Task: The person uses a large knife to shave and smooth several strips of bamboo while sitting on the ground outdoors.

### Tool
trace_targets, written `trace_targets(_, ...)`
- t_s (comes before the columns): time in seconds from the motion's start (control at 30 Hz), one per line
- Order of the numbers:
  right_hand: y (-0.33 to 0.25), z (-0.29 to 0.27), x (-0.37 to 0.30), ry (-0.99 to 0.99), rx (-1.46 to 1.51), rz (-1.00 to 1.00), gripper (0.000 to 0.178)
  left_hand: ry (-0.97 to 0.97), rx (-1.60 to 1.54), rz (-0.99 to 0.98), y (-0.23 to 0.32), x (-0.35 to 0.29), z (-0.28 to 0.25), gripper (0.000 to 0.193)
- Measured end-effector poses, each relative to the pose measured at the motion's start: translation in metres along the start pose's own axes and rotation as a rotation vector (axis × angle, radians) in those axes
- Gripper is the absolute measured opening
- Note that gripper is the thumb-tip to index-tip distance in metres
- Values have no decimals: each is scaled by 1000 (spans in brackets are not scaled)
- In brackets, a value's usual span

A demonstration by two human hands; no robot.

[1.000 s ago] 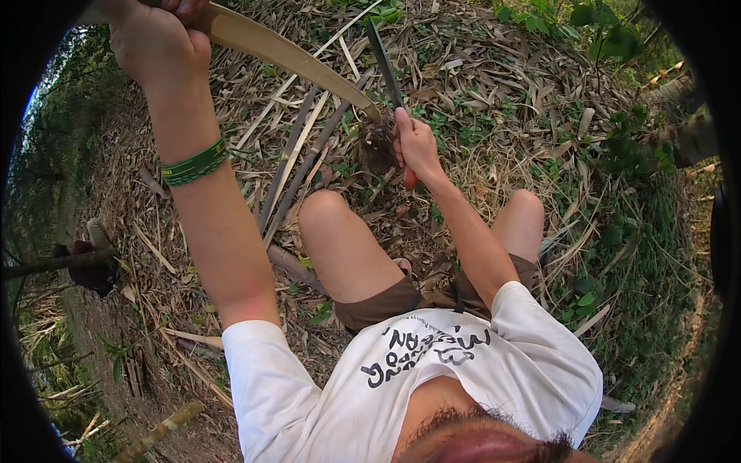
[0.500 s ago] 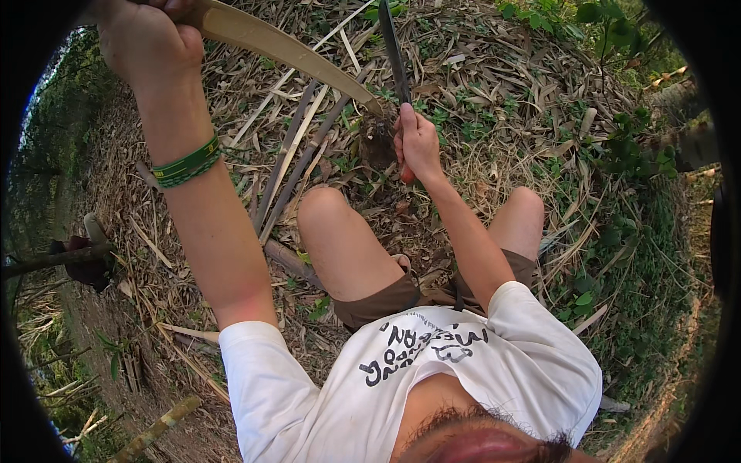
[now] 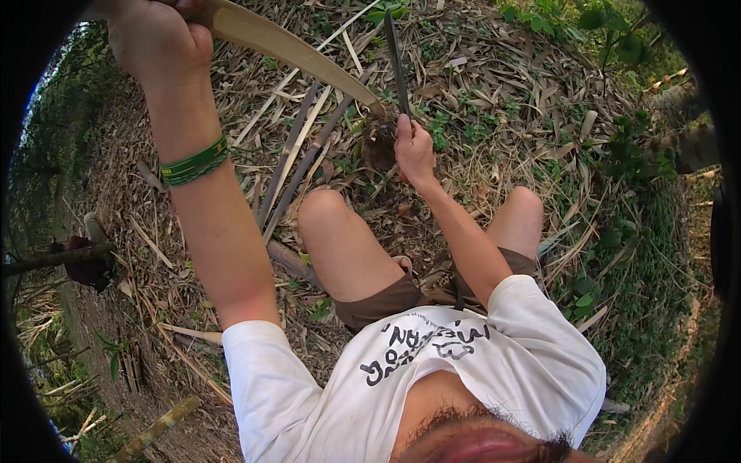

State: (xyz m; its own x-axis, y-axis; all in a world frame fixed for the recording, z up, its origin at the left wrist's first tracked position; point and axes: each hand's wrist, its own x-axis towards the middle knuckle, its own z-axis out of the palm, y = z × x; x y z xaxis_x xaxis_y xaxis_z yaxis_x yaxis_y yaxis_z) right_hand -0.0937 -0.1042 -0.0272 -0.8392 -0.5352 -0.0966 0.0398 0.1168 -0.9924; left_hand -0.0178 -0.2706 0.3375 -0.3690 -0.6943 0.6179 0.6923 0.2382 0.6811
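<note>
My left hand [image 3: 160,45], raised at the upper left, is closed round a long pale wooden strip that looks like split bamboo [image 3: 289,52]. The strip slopes down to the right, and its far end meets a dark stump [image 3: 378,145] on the ground. Just right of the stump, my right hand [image 3: 415,151] grips a machete [image 3: 397,65], its dark blade pointing away from me. The handle is mostly covered by my fingers. Blade and strip are close but apart, the blade lying to the right of the strip.
Several split strips [image 3: 299,147] lie on dry leaf litter left of the stump. A thicker cut stalk [image 3: 292,262] rests beside my left knee. Green plants [image 3: 617,35] grow at the upper right. A dark object on a branch [image 3: 89,266] is at the far left.
My right hand and the machete have drawn slightly back toward me, and the handle's end no longer shows. My left hand, with the strip, has shifted a little to the right.
</note>
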Motion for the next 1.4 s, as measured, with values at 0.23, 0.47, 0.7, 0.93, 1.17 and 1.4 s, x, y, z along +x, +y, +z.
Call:
trace_targets(0.23, 12, -21, 4, -79, 92, 277, 55, -62, -62, 39, -2, 2, -3, 51)
trace_targets(0.47, 6, -18, 8, -47, 29, 284, 58, -143, -613, -284, -22, 23, -41, 52)
trace_targets(0.7, -55, -17, 16, -54, 178, 101, 54, -20, -33, 131, -11, -11, -2, 52)
trace_targets(0.93, 30, -20, 20, -80, -134, 307, 57, -172, 58, -41, -20, 19, -35, 61)
trace_targets(1.17, -46, -19, 15, -13, 147, 15, 56, -264, -22, -92, -15, 29, -63, 61)
trace_targets(1.4, 11, -28, 30, -117, -121, 296, 59, -228, 14, -54, -21, 27, -48, 63)
